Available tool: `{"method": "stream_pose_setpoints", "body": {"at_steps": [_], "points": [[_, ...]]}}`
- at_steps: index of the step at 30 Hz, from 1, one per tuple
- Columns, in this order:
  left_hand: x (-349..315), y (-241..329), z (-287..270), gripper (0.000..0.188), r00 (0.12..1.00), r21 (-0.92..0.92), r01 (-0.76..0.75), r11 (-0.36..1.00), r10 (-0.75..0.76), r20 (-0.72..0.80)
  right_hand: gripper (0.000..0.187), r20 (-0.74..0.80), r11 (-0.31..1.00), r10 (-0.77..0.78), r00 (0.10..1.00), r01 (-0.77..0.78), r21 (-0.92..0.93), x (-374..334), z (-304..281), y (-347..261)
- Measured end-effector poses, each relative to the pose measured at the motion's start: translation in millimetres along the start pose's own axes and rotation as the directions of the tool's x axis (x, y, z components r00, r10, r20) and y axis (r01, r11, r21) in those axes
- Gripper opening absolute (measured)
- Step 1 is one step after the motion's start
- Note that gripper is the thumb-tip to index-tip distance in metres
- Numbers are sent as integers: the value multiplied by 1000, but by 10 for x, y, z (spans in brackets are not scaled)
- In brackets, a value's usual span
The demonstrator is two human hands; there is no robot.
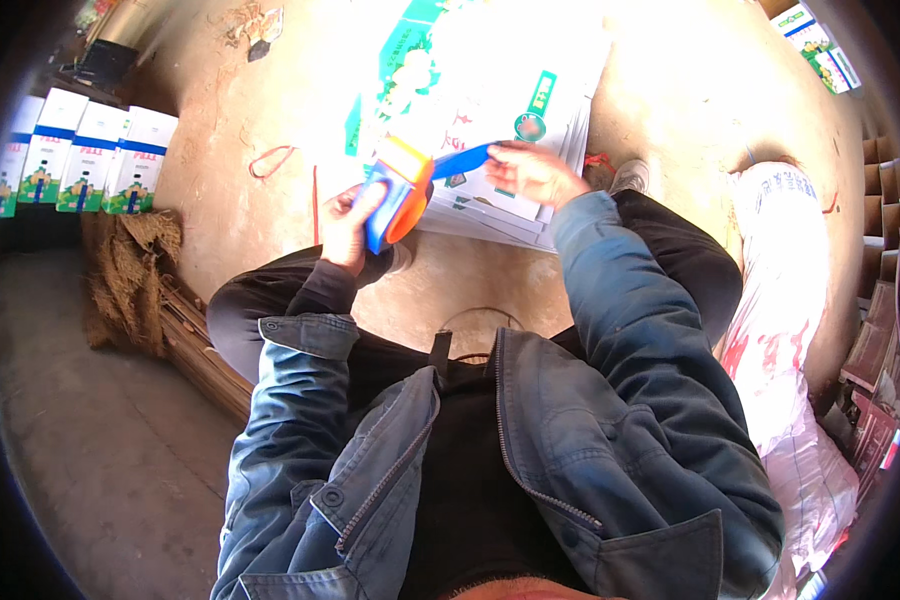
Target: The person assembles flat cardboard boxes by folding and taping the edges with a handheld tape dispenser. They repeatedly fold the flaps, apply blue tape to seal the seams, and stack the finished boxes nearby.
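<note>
My left hand (pixel 347 226) is closed around a blue and orange tape dispenser (pixel 402 195), held up in front of my knees. From it a strip of blue tape (pixel 462 161) runs to the right. My right hand (pixel 532 173) pinches the free end of that strip between thumb and fingers. Beneath and beyond both hands lies a stack of flat white cardboard sheets (pixel 510 225) with green printing, its far part washed out by bright light.
Several white, blue and green cartons (pixel 96 150) stand at the left, above a brown burlap cloth (pixel 135 270) on wooden boards. To my right lies a long white woven sack (pixel 782 290). More cartons (pixel 816 50) and brown boxes (pixel 880 190) line the right edge.
</note>
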State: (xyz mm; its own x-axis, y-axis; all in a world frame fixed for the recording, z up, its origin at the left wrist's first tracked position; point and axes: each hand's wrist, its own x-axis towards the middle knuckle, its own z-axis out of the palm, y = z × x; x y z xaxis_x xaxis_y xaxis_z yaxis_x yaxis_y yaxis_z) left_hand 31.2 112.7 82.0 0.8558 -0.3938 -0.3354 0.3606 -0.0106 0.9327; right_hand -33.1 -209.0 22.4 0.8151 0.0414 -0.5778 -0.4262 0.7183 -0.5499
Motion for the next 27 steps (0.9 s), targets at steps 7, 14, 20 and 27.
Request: {"method": "stream_pose_setpoints", "body": {"at_steps": [7,14,20,27], "points": [[85,-363,22,63,992,622,20,783,-93,85,25,-126,942,-62,990,16,-335,423,-577,-584],[284,-1132,188,71,978,711,208,672,-161,-134,30,105,85,-378,920,148,-985,1327,-464,-596],[510,-1525,277,63,949,589,314,745,-250,-189,22,-74,77,-463,883,-43,-996,1646,-515,-272],[587,-1608,382,61,917,482,398,780,-333,-219,14,114,-154,-665,738,14,-988,1724,-655,-23]]}}
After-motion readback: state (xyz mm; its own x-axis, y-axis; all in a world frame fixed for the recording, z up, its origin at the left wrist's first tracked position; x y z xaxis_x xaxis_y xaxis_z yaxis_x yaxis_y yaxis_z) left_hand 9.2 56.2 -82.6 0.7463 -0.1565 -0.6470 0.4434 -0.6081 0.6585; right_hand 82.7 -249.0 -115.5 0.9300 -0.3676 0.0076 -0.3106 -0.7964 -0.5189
